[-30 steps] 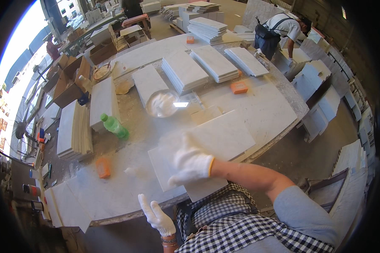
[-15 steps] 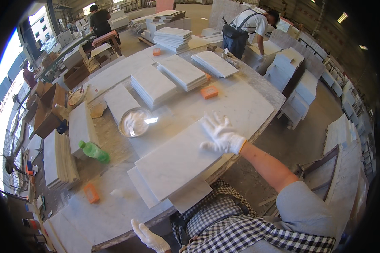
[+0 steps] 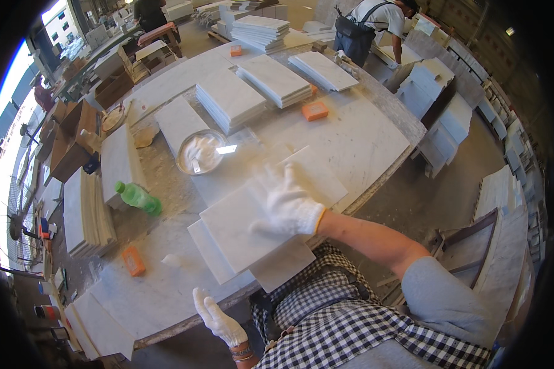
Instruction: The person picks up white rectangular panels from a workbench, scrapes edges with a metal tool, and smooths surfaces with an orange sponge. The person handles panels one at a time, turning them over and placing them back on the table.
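My right hand (image 3: 289, 206), in a white knitted glove, lies flat on or just over a pale marble tile (image 3: 231, 230), its fingers spread and smeared by motion. Other tiles stick out from under this one: a corner (image 3: 283, 265) overhangs the table's front edge. Beyond the hand, another pale tile (image 3: 319, 177) shows in part. My left hand (image 3: 218, 317), also gloved, hovers off the front edge, fingers stretched and holding nothing. A round metal bowl of white paste (image 3: 210, 165) with a flat blade in it stands past the tiles.
Stacked marble tiles (image 3: 228, 98) line the table's far side. A green bottle (image 3: 138, 198) lies left, with an orange block (image 3: 133, 261) in front of it and another orange block (image 3: 314, 111) farther right. A co-worker (image 3: 372, 27) bends over slabs at the back right.
My right hand has swept left and nearer across the tile. More of a tile beyond it now shows. My left hand has risen slightly, fingers still stretched. The view has shifted a little.
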Tool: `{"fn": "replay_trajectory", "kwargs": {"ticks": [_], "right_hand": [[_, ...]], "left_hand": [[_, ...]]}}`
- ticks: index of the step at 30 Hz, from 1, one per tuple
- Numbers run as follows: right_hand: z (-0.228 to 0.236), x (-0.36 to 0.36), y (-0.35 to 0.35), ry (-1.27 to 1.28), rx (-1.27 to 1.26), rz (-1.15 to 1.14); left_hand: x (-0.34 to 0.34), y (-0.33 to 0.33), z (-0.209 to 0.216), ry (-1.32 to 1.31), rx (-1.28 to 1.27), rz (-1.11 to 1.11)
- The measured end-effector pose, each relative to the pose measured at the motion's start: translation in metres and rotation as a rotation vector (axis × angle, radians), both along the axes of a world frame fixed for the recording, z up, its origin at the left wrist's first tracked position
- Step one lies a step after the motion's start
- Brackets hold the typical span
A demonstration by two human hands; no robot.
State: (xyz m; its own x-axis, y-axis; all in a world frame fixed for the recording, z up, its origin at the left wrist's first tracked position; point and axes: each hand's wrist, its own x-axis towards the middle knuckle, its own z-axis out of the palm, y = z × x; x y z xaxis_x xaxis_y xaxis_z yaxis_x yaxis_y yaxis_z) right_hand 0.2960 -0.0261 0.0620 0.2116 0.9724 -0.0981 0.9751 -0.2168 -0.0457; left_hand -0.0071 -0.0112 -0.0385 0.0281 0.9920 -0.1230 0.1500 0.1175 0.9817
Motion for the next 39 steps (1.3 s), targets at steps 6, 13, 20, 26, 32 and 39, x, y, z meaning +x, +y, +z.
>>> {"fn": "replay_trajectory", "kwargs": {"ticks": [6, 13, 20, 26, 32, 39], "right_hand": [[0.000, -0.109, 0.041, 0.146, 0.113, 0.496], [-0.019, -0.045, 0.000, 0.299, 0.265, 0.241], [-0.023, 0.111, -0.070, -0.113, 0.155, -0.595], [-0.001, 0.043, -0.081, 0.031, 0.145, -0.228], [-0.009, 0.019, -0.052, 0.141, 0.266, -0.125], [-0.004, 0.017, -0.057, 0.147, 0.223, -0.133]], "left_hand": [[-0.004, -0.002, 0.008, -0.002, -0.060, 0.025], [-0.014, -0.002, 0.000, -0.077, -0.013, 0.050], [-0.011, 0.001, -0.010, -0.020, -0.019, 0.036], [0.003, 0.009, -0.007, -0.005, 0.002, -0.004], [0.005, 0.012, 0.000, -0.013, 0.041, -0.033], [-0.002, 0.002, -0.004, 0.017, -0.054, 0.036]]}}
